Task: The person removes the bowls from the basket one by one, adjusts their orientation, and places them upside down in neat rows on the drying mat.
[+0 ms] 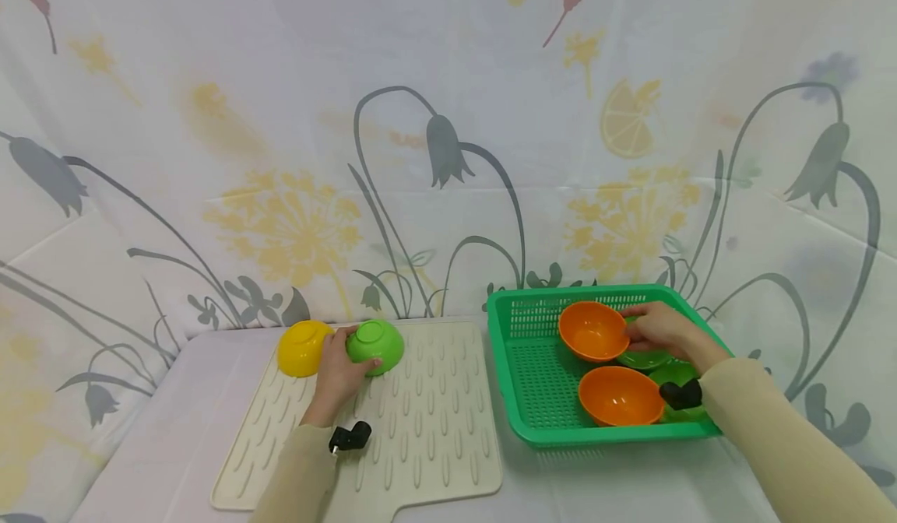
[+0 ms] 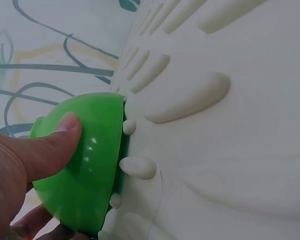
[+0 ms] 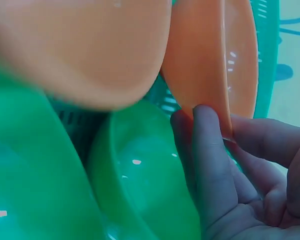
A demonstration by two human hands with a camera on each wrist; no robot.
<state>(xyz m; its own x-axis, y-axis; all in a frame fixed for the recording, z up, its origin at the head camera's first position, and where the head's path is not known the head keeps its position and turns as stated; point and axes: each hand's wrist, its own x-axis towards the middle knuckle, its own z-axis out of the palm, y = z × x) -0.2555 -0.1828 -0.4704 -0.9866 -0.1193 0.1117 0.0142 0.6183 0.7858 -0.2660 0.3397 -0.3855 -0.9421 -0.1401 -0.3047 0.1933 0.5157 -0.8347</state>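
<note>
My left hand (image 1: 341, 375) grips an upside-down green bowl (image 1: 376, 347) on the cream ribbed drying mat. In the left wrist view the thumb lies across the side of the green bowl (image 2: 90, 165) and the fingers pass under its far side. Left of it, a yellow bowl (image 1: 303, 349) also lies upside down on the mat. In the green basket, my right hand (image 1: 666, 331) pinches the rim of an orange bowl (image 1: 593, 331). In the right wrist view, thumb and fingers close on the rim of that orange bowl (image 3: 202, 60).
The green basket (image 1: 518, 414) stands right of the drying mat (image 1: 434, 461). A second orange bowl (image 1: 621, 396) sits in its front part, with green bowls (image 1: 683, 379) along the right side, partly hidden by my right arm. A flower-print cloth (image 1: 448, 219) hangs behind.
</note>
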